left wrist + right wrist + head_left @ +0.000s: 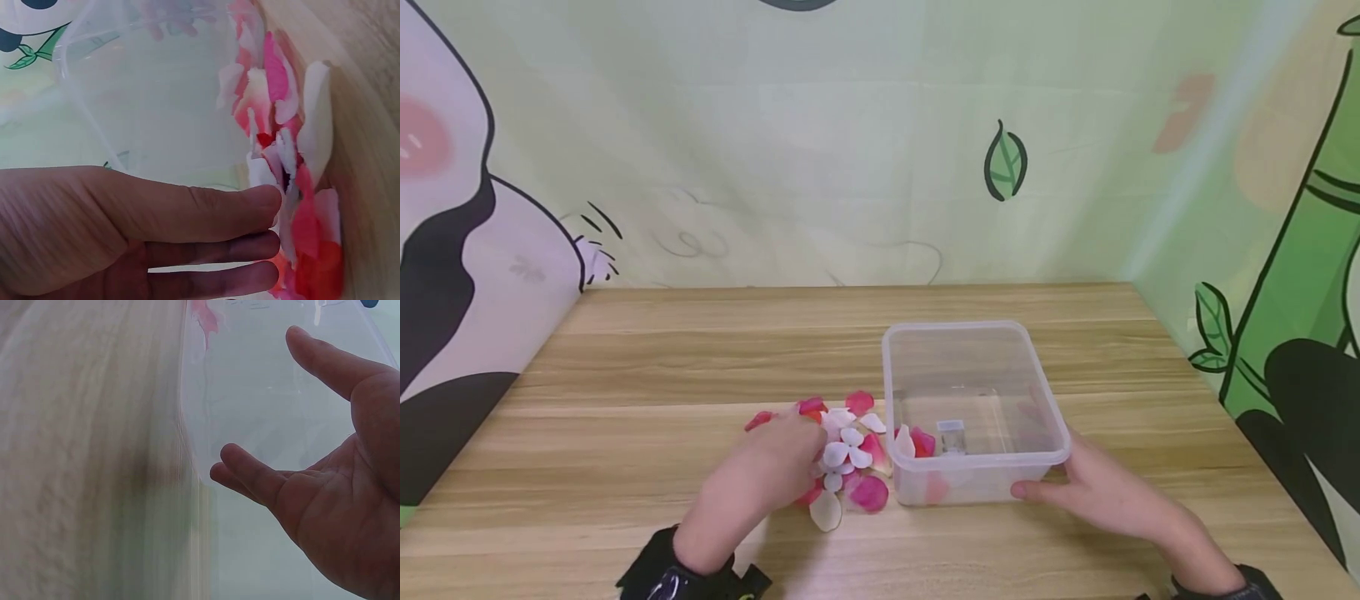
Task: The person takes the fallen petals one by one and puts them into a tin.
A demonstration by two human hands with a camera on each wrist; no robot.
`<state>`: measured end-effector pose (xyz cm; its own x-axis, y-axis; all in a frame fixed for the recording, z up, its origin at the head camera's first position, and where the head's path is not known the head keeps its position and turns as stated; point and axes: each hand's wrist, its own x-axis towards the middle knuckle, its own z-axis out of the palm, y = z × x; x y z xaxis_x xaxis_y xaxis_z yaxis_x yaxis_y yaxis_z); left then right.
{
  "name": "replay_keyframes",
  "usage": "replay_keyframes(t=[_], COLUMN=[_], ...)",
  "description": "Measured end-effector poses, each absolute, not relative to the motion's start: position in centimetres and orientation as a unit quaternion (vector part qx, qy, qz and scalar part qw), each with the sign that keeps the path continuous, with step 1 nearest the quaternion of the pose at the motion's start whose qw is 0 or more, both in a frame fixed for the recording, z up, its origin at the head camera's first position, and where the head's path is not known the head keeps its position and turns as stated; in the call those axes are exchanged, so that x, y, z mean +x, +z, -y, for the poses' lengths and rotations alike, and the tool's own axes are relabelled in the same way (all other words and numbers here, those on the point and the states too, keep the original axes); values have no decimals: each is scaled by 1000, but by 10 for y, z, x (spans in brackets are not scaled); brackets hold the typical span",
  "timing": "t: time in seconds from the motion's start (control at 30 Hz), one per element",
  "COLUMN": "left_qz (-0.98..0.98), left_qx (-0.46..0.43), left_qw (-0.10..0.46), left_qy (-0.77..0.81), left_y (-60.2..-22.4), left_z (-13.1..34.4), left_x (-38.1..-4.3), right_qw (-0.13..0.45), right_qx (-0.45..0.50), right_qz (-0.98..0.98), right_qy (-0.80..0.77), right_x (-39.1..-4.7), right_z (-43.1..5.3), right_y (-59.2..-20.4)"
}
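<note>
A clear plastic box (977, 485) without a lid stands upright on the table. Pink and white petals (922, 442) lie in its left front corner. Just left of the box is a loose pile of pink, red and white flower petals (868, 493). My left hand (771, 462) reaches down at the pile's left side. In the left wrist view, its extended thumb and fingers (212, 215) meet the petals (306, 212); none shows between them. At the box's right front corner is my right hand (1108, 492), thumb on the front wall, fingers spread along the side (253, 472).
A small clear, block-like shape (951, 437) with a pale top shows inside the box. The wood-grain table (700, 333) runs back to a cloth backdrop (850, 167) printed with cartoon pandas and leaves. Black bands (677, 571) are around both wrists.
</note>
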<state>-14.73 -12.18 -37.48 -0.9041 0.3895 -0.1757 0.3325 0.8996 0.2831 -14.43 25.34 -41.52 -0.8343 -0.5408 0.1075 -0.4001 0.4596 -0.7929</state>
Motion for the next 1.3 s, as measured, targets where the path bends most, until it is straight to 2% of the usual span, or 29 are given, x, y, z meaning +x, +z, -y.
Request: replay_keyframes(t=[0.8,1.3], left_qz=[-964,-960], left_qx=[212,223], left_qw=[83,65], left_qy=[134,153], left_y=[-382,-368], left_z=[120,122], left_x=[-151,-152], right_qw=[67,65], right_qx=[-280,-279], right_qz=[-856,-858], right_qy=[-430,-427], right_x=[-144,-144], right_z=[-253,-254], right_y=[-417,-417])
